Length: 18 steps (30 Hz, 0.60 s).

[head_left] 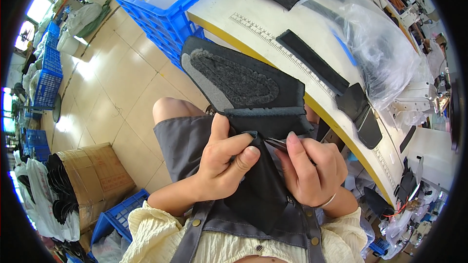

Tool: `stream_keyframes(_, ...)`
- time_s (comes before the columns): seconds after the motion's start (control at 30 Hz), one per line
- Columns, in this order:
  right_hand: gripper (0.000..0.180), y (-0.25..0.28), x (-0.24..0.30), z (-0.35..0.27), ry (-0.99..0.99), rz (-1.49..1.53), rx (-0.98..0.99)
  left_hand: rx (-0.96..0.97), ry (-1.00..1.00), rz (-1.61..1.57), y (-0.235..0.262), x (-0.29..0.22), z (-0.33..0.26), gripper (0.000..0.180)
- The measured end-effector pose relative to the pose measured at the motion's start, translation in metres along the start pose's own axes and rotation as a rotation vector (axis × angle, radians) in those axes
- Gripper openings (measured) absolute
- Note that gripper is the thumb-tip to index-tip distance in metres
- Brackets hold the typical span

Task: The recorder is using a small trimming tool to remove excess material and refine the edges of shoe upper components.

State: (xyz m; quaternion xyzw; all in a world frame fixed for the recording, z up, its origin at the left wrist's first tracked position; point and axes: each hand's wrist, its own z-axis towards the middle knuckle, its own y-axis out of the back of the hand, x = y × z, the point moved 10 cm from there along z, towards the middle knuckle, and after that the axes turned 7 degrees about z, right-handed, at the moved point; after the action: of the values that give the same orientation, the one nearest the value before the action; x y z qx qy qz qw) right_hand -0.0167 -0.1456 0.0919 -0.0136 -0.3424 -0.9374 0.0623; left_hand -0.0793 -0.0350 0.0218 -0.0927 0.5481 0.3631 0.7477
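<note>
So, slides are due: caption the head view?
Left hand grips black fabric; right hand holds a small pointed tool.
</note>
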Motion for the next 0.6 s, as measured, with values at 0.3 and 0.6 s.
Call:
stream_keyframes(0.3,0.038,-0.003,0.007,-0.002,0.01,0.02,0.08,0.014,-0.044,0.051,-0.001,-0.008,0.002,0.022)
stream_keyframes(0.6,0.029,-0.013,-0.016,-0.013,-0.19,0.281,0.037,0.094,0.003,0.083,-0.01,-0.004,0.003,0.022)
